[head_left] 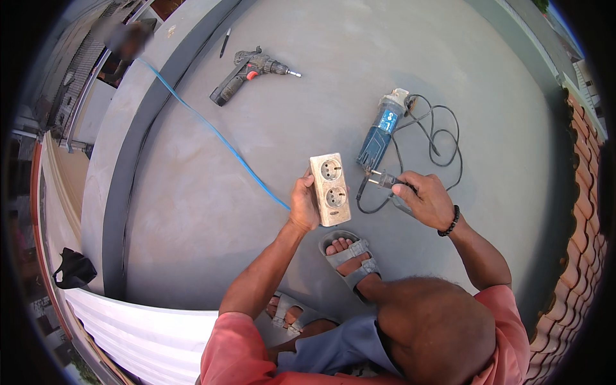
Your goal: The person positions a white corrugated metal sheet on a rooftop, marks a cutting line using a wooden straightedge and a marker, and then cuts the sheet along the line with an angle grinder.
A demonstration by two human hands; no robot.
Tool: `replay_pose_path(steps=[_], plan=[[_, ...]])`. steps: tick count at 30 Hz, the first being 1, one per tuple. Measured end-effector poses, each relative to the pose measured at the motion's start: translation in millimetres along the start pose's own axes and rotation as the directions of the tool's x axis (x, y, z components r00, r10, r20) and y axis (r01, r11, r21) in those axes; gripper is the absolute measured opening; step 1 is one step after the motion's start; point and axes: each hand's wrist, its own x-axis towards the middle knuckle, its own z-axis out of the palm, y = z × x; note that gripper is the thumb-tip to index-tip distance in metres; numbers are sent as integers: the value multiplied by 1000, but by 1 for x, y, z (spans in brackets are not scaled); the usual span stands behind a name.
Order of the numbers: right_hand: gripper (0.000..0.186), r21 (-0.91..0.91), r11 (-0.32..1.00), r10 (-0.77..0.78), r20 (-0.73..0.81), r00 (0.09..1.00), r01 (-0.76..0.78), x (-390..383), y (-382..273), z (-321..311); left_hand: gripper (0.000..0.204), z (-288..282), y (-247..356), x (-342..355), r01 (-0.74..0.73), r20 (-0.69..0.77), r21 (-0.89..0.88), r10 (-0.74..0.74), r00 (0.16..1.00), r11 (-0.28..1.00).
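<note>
My left hand (304,202) is closed round the side of a worn, off-white double socket box (331,190), its two round outlets facing up. A blue cable runs from beside that hand to the far left. Between the fingers of my right hand (425,198) is a black two-pin plug (386,180), its metal pins pointing left at the socket box. The pins and the box are apart. Just beyond lies a blue angle grinder (382,131), with its black cord (459,144) looped on the floor to its right.
A cordless drill (250,72) and a dark pen (225,43) lie at the far left. The blue cable (218,136) crosses the grey floor to a low wall (131,138). Clay roof tiles (582,192) border the right. A black bag (75,268) sits at the left; my sandalled feet are below the box.
</note>
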Motion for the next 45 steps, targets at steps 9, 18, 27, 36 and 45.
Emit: replay_pose_path(steps=[9, 18, 27, 36, 45], plan=[[25, -206, 962, -163, 86, 983, 178, 43, -31, 37, 53, -2, -6, -7, -15, -76, 43, 18, 997, 999], [24, -365, 906, -170, 155, 973, 216, 52, -25, 54, 47, 4, -14, -5, -5, -117, 188, 27, 993, 982], [22, -395, 903, -102, 177, 979, 166, 60, -34, 64, 38, 3, -19, 1, -40, -156, 385, 108, 982, 922], [28, -452, 851, -2, 509, 861, 269, 112, -13, 98, 49, -47, -4, 12, 30, -280, 819, 352, 893, 573], [24, -274, 921, -246, 137, 960, 276, 377, -141, 104, 68, -174, 118, 20, 486, -104, 863, 894, 435, -136]])
